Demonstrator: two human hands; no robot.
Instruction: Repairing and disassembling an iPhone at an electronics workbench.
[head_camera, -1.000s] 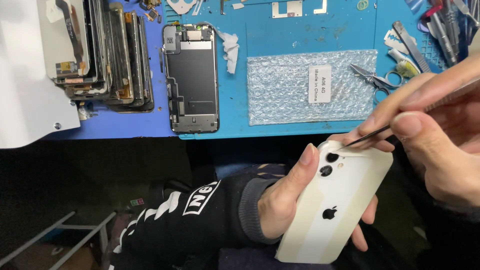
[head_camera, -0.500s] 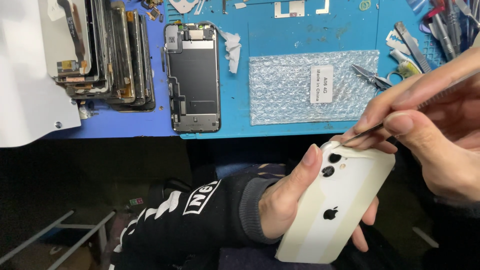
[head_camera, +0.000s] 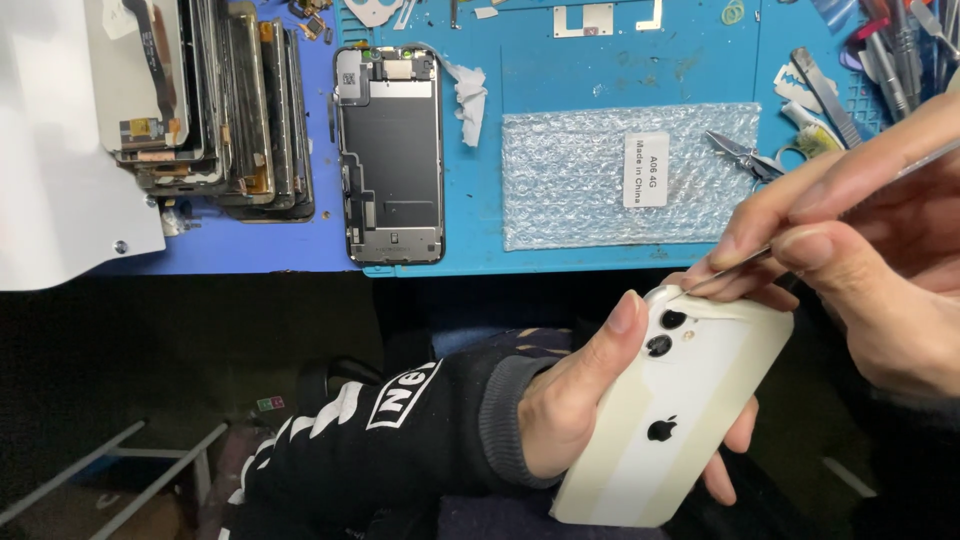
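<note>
Over the blue mat (head_camera: 600, 270), little changed — left hand (head_camera: 570, 410) still grips white phone (head_camera: 670, 420), right hand (head_camera: 860, 260) pinching tweezers (head_camera: 740, 262).

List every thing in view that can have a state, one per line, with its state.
White phone: back up, tilted, held in the left hand.
Thin metal tool: pinched in the right hand, tip at the phone's top edge.
Opened phone frame: flat on the blue mat, insides exposed.
Bubble-wrap bag: flat.
Screen panels: stacked on edge.

Black left sleeve (head_camera: 380, 440), white lettering (partly folded), grey ribbed cuff (head_camera: 497, 420)
</note>
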